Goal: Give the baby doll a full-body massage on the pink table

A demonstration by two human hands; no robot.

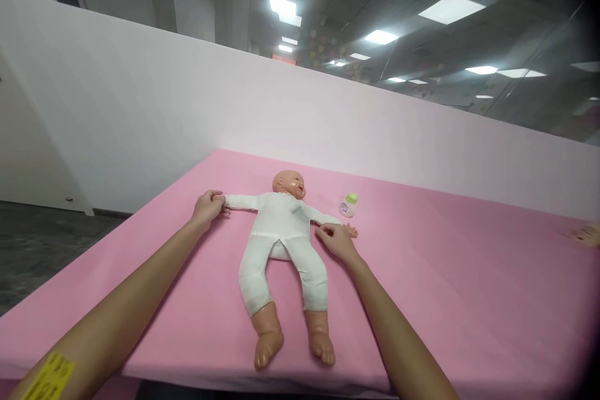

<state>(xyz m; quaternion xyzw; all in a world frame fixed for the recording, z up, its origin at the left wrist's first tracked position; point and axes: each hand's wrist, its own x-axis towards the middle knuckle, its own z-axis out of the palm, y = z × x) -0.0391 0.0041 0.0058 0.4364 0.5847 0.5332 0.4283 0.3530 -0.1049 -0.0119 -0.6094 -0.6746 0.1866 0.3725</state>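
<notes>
A baby doll [284, 215] with a white cloth body lies face up on the pink-covered table, its arms stretched out and its head turned to the right. At the end of the doll's arm on the left, my left hand [209, 209] is closed around the doll's small hand, which is mostly hidden. My right hand [338, 241] rests by the other sleeve, fingers curled together against the doll's forearm; the exact grip is partly hidden. Just beyond that arm stands a small baby bottle [347, 207] with a light green cap.
Pink cloth [445, 275] covers the table. A white partition [328, 119] runs along its far side. At the far right edge, part of another doll-like, skin-toned object [588, 235] shows, blurred. Grey floor [37, 244] lies beyond the left edge.
</notes>
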